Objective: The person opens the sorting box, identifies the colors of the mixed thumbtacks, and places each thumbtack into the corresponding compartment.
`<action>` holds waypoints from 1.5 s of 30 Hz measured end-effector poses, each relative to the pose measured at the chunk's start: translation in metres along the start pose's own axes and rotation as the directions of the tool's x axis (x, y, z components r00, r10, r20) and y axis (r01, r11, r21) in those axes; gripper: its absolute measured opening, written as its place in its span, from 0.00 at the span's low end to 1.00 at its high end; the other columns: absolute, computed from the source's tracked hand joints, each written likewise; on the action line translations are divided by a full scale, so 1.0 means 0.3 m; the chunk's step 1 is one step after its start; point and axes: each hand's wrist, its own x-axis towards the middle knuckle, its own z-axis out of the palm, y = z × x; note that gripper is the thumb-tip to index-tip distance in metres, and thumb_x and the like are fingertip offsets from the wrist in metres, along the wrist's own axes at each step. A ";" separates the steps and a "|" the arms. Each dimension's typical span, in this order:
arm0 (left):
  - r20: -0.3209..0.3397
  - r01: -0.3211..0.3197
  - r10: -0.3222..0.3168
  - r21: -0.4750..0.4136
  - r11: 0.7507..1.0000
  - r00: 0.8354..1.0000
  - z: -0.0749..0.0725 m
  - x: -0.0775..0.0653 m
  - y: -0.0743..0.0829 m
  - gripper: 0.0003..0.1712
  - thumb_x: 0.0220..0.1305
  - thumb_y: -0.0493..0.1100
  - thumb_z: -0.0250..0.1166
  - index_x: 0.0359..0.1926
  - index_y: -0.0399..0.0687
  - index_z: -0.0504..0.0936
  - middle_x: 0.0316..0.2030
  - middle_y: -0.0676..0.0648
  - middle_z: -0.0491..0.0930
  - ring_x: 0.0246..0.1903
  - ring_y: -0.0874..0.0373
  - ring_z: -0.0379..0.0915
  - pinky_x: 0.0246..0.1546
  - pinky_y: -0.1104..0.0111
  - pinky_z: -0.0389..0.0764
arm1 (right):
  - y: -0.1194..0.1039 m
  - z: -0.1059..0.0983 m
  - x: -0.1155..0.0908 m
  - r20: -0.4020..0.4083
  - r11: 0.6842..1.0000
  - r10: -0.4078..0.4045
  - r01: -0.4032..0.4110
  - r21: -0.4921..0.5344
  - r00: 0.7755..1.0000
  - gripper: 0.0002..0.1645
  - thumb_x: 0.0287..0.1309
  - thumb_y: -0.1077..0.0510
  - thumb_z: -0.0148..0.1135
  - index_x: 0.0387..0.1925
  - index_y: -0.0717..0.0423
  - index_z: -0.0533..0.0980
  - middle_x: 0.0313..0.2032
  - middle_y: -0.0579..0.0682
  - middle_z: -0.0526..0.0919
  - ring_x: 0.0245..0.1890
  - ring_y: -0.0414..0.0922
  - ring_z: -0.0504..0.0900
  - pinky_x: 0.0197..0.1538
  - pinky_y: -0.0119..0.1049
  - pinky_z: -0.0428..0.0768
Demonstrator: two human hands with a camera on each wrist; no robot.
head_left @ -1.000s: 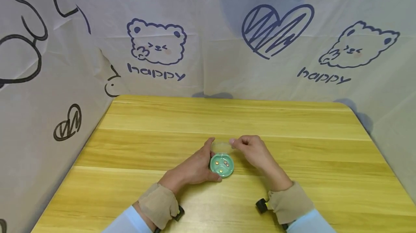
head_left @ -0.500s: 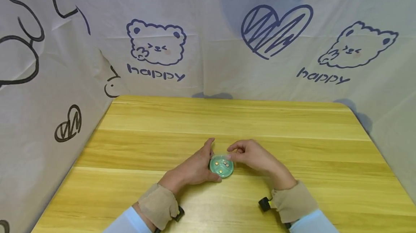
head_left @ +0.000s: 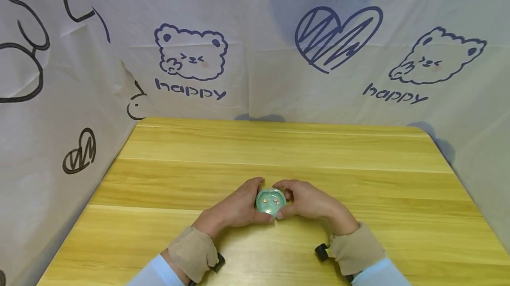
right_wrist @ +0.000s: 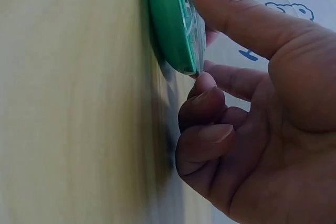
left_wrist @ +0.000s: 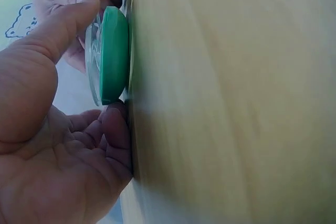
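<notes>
A small round green pill case sits on the table between both hands, with several tiny gold and pinkish pieces inside. Its clear lid lies over the green base, with a thin gap seen between them in the left wrist view. Curled round the case's left side, my left hand holds it, thumb at the front rim. From the right, my right hand grips the case, its thumb on the lid's edge and its index finger behind. The case's back rim is partly hidden by fingers.
The wood-grain table stretches to both sides and behind the hands. White cloth walls with drawn bears and hearts stand at its back and sides.
The raised clear lid has swung down toward me over the green base. My right hand let go of its upright edge, moved nearer and came round the case's right side. The left hand stayed.
</notes>
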 end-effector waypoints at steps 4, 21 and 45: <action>0.004 -0.001 0.001 0.000 1.000 1.000 -0.001 -0.004 -0.003 0.54 0.61 0.55 0.78 0.76 0.37 0.60 0.62 0.43 0.71 0.56 0.55 0.72 0.63 0.57 0.75 | 0.001 0.008 0.001 -0.007 1.000 -0.008 0.008 -0.014 1.000 0.41 0.54 0.53 0.83 0.67 0.56 0.76 0.40 0.51 0.77 0.41 0.47 0.72 0.45 0.37 0.71; 0.003 -0.030 0.030 0.030 0.999 1.000 -0.003 -0.005 0.000 0.39 0.62 0.54 0.78 0.64 0.41 0.70 0.54 0.46 0.72 0.49 0.56 0.72 0.56 0.58 0.76 | 0.005 0.021 0.004 -0.023 0.999 -0.025 0.025 -0.023 0.999 0.39 0.53 0.53 0.83 0.65 0.51 0.76 0.34 0.50 0.76 0.35 0.44 0.72 0.39 0.34 0.71; 0.004 -0.022 0.022 0.034 0.999 1.000 -0.004 -0.006 0.001 0.42 0.62 0.54 0.78 0.67 0.40 0.69 0.57 0.45 0.72 0.53 0.54 0.72 0.61 0.54 0.75 | 0.006 0.014 -0.006 -0.022 0.998 -0.051 0.050 -0.046 0.998 0.37 0.55 0.53 0.81 0.64 0.52 0.76 0.36 0.51 0.76 0.35 0.45 0.72 0.39 0.36 0.71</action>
